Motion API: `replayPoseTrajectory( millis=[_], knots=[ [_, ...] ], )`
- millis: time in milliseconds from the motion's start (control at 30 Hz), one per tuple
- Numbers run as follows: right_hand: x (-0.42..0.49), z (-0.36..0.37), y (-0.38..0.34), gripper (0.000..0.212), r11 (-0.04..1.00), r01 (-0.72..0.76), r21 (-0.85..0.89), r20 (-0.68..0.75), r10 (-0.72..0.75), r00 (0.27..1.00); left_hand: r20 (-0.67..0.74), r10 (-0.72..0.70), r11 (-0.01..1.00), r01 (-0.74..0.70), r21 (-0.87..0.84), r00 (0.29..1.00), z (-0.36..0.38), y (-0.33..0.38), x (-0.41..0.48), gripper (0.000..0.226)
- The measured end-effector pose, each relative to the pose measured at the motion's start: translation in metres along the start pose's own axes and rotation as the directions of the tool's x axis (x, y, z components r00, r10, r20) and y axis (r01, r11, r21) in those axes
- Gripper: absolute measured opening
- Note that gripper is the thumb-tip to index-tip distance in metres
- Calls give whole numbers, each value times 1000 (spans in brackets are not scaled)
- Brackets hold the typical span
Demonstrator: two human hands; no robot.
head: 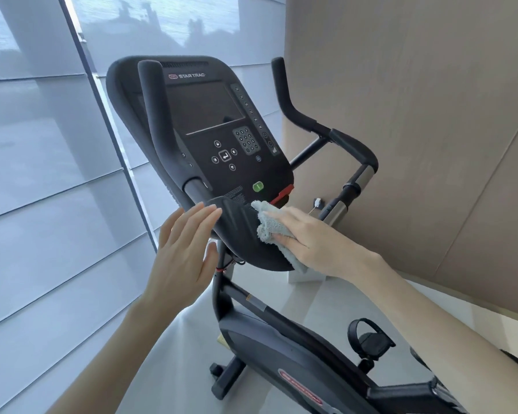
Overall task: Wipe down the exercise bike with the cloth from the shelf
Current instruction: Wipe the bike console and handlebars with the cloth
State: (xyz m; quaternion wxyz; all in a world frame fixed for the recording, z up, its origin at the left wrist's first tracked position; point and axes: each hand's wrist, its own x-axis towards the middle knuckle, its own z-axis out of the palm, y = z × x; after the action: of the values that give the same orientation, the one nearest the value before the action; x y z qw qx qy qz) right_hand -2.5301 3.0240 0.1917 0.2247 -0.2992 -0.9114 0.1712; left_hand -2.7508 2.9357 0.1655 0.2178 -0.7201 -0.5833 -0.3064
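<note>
Cloth (277, 231) pressed under right hand (311, 243) on console (240, 231)

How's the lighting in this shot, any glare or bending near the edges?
Head view: soft daylight through the window blinds, no harsh shadows; a faint reflection on the dark console screen; wide-angle bending curves the window frame; right hand and cloth stay sharp.

Pale grey floor (326, 306) carries black exercise bike (284, 354); white block (304, 276) on floor by wall.
</note>
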Motion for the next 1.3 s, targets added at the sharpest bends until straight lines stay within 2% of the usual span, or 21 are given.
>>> replayPoseTrajectory(
  millis=[67, 167, 233, 300, 367, 433, 533, 600, 667, 733, 800, 867, 1067, 1300],
  knots=[
    [-14, 0, 6, 44, 993, 74, -87, -23, -77, 997, 12, -23, 999, 22, 26, 1000, 2, 7, -4, 47],
    [-35, 5, 14, 49, 906, 186, -380, -110, -244, 963, 20, -71, 995, 69, 69, 997, 3, 17, -11, 49],
    [-50, 6, 19, 54, 889, 211, -406, -103, -274, 956, 23, -97, 991, 94, 96, 995, 2, 24, -16, 49],
    [-59, -3, 24, 54, 916, 239, -321, -72, -276, 959, 23, -128, 986, 124, 115, 992, 1, 31, -21, 49],
    [-60, -20, 24, 48, 975, 212, -60, -68, -215, 974, 20, -160, 978, 156, 136, 987, -1, 36, -25, 49],
    [-44, -38, 17, 44, 962, 245, 118, -159, -226, 961, 6, -191, 970, 188, 154, 981, -4, 41, -28, 49],
    [3, -46, -4, 38, 925, 351, 143, -257, -308, 916, -13, -229, 958, 228, 172, 973, -10, 48, -30, 49],
    [36, -35, -22, 31, 909, 378, 175, -172, -350, 921, -27, -243, 952, 244, 183, 970, -15, 49, -32, 49],
    [58, -12, -34, 28, 909, 368, 194, -18, -371, 928, -43, -254, 947, 257, 194, 966, -20, 48, -34, 49],
    [66, 13, -37, 36, 944, 323, 70, 94, -329, 940, -51, -257, 944, 262, 199, 965, -23, 44, -35, 49],
    [62, 26, -34, 43, 938, 324, -119, 47, -321, 946, -55, -259, 943, 265, 201, 964, -24, 39, -36, 49],
    [51, 29, -32, 41, 893, 369, -257, -11, -384, 923, -55, -265, 941, 270, 202, 963, -23, 37, -35, 49],
    [10, 32, -23, 35, 827, 411, -384, -28, -456, 890, -31, -259, 946, 260, 192, 965, -17, 35, -32, 49],
    [-21, 30, 11, 35, 686, 496, -532, -96, -631, 770, -14, -226, 961, 225, 160, 974, -11, 38, -27, 49]
  ],
)
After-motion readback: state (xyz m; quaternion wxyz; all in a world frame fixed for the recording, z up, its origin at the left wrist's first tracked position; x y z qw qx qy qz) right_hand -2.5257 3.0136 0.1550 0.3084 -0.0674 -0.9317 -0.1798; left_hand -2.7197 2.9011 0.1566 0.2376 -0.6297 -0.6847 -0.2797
